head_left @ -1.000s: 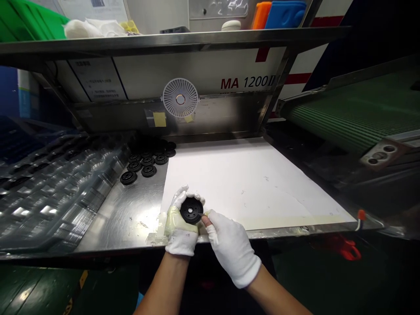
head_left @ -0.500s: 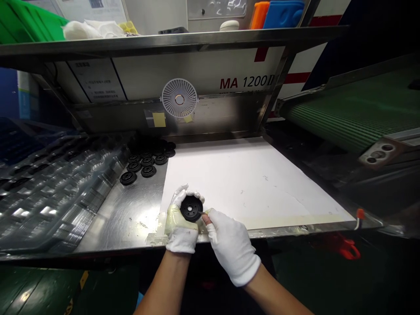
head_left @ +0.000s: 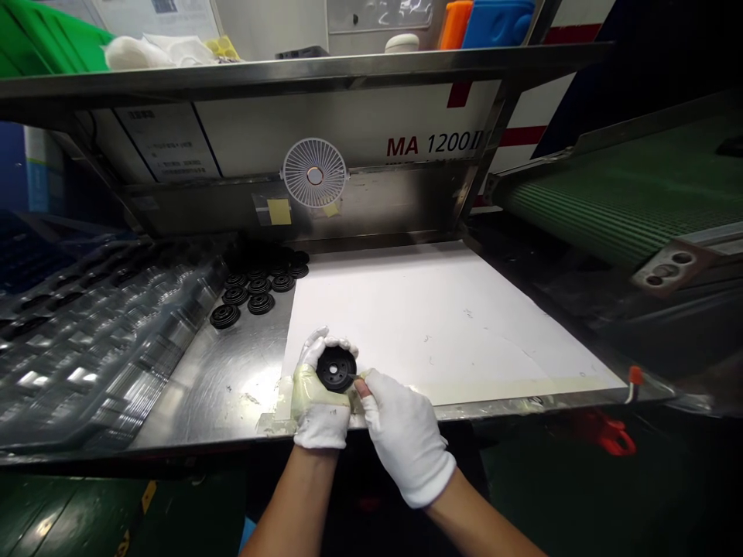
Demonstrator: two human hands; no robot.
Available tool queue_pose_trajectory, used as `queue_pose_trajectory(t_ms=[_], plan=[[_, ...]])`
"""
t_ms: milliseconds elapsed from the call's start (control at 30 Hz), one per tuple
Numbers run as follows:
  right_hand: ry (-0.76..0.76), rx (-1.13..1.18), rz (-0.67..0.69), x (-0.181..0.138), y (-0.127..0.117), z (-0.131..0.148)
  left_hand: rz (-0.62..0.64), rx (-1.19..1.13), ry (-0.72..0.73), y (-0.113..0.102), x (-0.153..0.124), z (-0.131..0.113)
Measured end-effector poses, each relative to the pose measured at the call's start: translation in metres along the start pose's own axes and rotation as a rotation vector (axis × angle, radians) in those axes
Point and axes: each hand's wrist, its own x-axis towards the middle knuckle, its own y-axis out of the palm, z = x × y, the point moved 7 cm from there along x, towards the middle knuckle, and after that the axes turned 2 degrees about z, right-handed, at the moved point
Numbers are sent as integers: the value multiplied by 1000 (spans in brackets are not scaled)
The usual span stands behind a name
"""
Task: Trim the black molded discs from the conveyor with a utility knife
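A round black plastic wheel point(head_left: 337, 370) with a pale hole at its centre rests in my left hand point(head_left: 316, 391). The white-gloved fingers wrap round its far edge and its face is turned up to me. My right hand point(head_left: 400, 433), also gloved in white with the thumb tip bare, is closed in a pinch at the wheel's right rim. A thin, pointed tool tip shows between its thumb and finger and meets the rim; the rest of it is hidden in the glove. Both hands are over the front edge of the white sheet point(head_left: 453, 325).
Several black wheels point(head_left: 235, 296) stand in stacks on the metal table point(head_left: 197, 379), left of the sheet. Clear plastic trays point(head_left: 116, 333) pile up farther left. A small fan point(head_left: 315, 175) hangs below the shelf point(head_left: 325, 71). To the right runs a green conveyor belt point(head_left: 615, 201).
The view has shifted slightly. My left hand still holds the wheel, and my right hand stays at its rim with barely any movement.
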Motion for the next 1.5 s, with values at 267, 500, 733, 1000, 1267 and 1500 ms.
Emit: queue_pose_trajectory(t_ms=[267,500,733,1000,1267,1500], plan=[[-18,58,2,-7,6,12,-6,-9,46,-4,0,-2],[7,10,-2,-2,-1,-3,65,-9,-259,1,-5,4],[-11,31,5,-10,6,12,14,-99,-156,0,1,4],[3,261,18,-4,-10,3,41,-45,-119,2,-4,-5],[75,241,4,0,-26,-14,33,-56,-105,3,-4,-8],[-23,69,-9,-4,-13,9,-20,-101,-87,14,-12,-7]])
